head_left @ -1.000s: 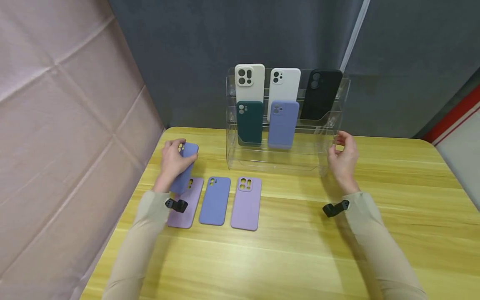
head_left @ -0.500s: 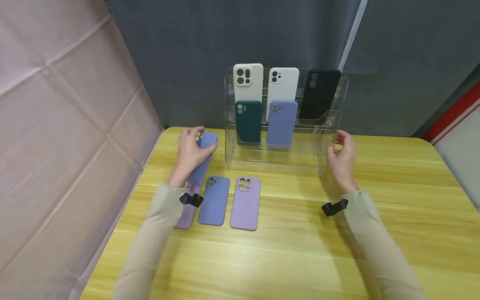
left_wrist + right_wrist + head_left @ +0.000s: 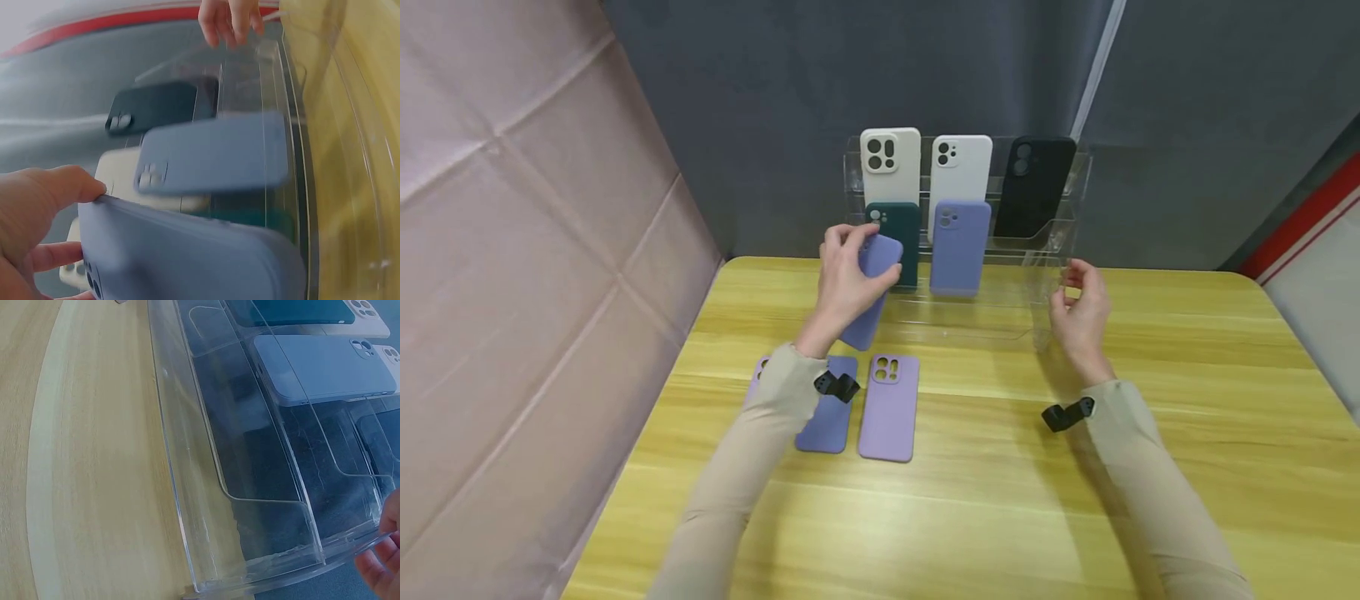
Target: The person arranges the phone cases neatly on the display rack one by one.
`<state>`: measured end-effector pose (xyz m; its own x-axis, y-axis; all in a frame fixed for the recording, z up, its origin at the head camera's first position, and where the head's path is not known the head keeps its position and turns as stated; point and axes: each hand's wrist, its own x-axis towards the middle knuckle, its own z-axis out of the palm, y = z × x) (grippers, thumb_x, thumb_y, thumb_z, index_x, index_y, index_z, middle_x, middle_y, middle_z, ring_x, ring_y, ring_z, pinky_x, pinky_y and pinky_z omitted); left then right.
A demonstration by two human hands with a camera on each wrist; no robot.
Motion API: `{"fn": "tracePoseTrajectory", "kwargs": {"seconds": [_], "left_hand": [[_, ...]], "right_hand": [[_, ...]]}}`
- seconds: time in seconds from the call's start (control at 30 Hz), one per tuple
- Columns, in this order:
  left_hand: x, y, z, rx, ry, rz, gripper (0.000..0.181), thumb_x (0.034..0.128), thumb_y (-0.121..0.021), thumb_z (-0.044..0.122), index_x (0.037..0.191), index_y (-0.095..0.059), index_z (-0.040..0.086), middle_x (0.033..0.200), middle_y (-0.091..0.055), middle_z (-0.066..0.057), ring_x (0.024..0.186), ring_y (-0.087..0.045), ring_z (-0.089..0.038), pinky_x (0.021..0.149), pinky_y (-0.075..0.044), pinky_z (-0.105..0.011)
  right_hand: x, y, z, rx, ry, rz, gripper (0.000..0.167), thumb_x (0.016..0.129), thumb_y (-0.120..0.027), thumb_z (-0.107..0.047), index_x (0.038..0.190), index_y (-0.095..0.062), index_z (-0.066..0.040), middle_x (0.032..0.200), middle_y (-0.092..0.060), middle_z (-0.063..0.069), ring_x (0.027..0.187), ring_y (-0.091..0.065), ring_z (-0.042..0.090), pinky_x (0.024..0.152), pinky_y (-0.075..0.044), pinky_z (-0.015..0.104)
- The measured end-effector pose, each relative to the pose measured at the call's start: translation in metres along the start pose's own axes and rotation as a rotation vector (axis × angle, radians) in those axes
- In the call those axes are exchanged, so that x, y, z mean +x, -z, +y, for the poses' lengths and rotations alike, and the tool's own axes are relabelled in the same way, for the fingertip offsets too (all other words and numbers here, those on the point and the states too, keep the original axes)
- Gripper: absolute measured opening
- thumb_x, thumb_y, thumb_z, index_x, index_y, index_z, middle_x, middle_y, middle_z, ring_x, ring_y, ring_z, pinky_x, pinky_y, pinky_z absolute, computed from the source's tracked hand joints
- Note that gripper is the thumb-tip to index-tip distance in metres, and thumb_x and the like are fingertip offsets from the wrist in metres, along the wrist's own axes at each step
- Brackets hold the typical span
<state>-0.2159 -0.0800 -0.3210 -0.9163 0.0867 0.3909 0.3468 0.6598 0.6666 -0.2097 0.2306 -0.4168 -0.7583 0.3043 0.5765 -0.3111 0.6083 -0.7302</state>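
My left hand grips a lavender-blue phone case by its upper part, thumb on one edge and fingers on the other. It is held tilted above the table, before the left front of a clear acrylic display stand. Behind it a dark green case in the stand is partly covered. A similar lavender-blue case stands beside the green one. White cases and a black case fill the tier above. My right hand pinches the stand's right side edge, as the right wrist view shows.
On the wooden table lie a light purple case and a blue case, the latter partly under my left wrist. Another purple case is mostly hidden by the sleeve. A grey curtain hangs behind.
My left hand has carried the lavender-blue case rightward and away from me, from above the leftmost purple case to the stand's left front. My right hand has stayed at the stand's edge.
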Motion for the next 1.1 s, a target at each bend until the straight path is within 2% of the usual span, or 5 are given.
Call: {"fn": "tracePoseTrajectory", "kwargs": {"seconds": [0.3, 0.47, 0.73, 0.9, 1.1], "left_hand": [[0.011, -0.041, 0.039, -0.062, -0.091, 0.067, 0.052, 0.0768, -0.073, 0.026, 0.124, -0.058, 0.01, 0.123, -0.038, -0.015, 0.105, -0.039, -0.031, 0.08, -0.041, -0.039], [0.015, -0.061, 0.058, -0.096, -0.104, 0.096, 0.052, 0.0777, -0.072, 0.029, 0.125, -0.058, 0.014, 0.127, -0.036, -0.013, 0.107, -0.037, -0.028, 0.075, -0.044, -0.036], [0.028, -0.092, 0.084, -0.178, -0.153, 0.231, 0.053, 0.0772, -0.073, 0.031, 0.125, -0.058, 0.015, 0.128, -0.035, -0.014, 0.111, -0.038, -0.027, 0.082, -0.042, -0.031], [0.038, -0.112, 0.102, -0.189, -0.188, 0.305, 0.051, 0.0785, -0.072, 0.034, 0.124, -0.057, 0.016, 0.129, -0.035, -0.014, 0.11, -0.038, -0.022, 0.087, -0.038, -0.026], [0.046, -0.137, 0.119, -0.206, -0.231, 0.396, 0.048, 0.0806, -0.071, 0.032, 0.123, -0.058, 0.013, 0.131, -0.032, -0.016, 0.117, -0.035, -0.026, 0.093, -0.035, -0.025]], "right_hand": [[0.0, 0.002, 0.004, -0.014, 0.024, 0.003, 0.035, 0.082, -0.05, 0.012, 0.117, -0.052, 0.012, 0.105, -0.057, 0.027, 0.094, -0.058, 0.034, 0.065, -0.035, 0.001], [0.0, 0.002, 0.004, -0.01, 0.038, 0.001, 0.035, 0.081, -0.049, 0.012, 0.116, -0.052, 0.013, 0.104, -0.057, 0.027, 0.093, -0.059, 0.034, 0.066, -0.036, 0.001], [-0.001, 0.0, 0.004, -0.001, 0.048, 0.013, 0.033, 0.082, -0.049, 0.011, 0.114, -0.053, 0.014, 0.102, -0.057, 0.029, 0.092, -0.059, 0.035, 0.068, -0.036, -0.001], [-0.002, -0.001, 0.006, 0.002, 0.072, 0.025, 0.032, 0.081, -0.049, 0.012, 0.113, -0.053, 0.014, 0.101, -0.057, 0.029, 0.091, -0.06, 0.036, 0.069, -0.037, 0.0], [-0.002, -0.001, 0.006, 0.009, 0.056, 0.025, 0.032, 0.082, -0.05, 0.012, 0.113, -0.053, 0.014, 0.101, -0.058, 0.029, 0.09, -0.06, 0.036, 0.068, -0.038, 0.0]]}}
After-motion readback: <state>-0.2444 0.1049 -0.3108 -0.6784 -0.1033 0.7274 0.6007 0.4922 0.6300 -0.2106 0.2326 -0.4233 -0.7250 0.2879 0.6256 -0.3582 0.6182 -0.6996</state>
